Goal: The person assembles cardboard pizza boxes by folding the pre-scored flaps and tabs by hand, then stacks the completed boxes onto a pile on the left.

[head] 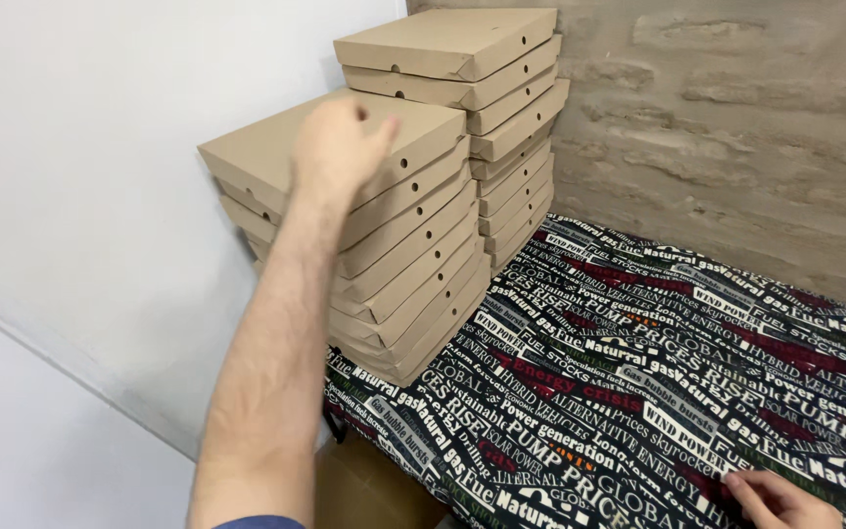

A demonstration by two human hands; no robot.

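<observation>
My left hand (pixel 340 142) reaches up and rests on the lid of the top brown cardboard box (pixel 247 152) of the nearer stack (pixel 399 284). Its fingers lie flat on the lid, gripping nothing. A second, taller stack of flat cardboard boxes (pixel 501 127) stands just behind, against the wall. My right hand (pixel 780 500) lies at the bottom right on the dark printed tablecloth (pixel 638 392), fingers loosely spread and holding nothing.
Both stacks stand at the far left end of the cloth-covered table, beside a white wall (pixel 80 225) and a rough stone wall (pixel 736 127). Another brown cardboard box (pixel 364 485) sits below the table's near edge.
</observation>
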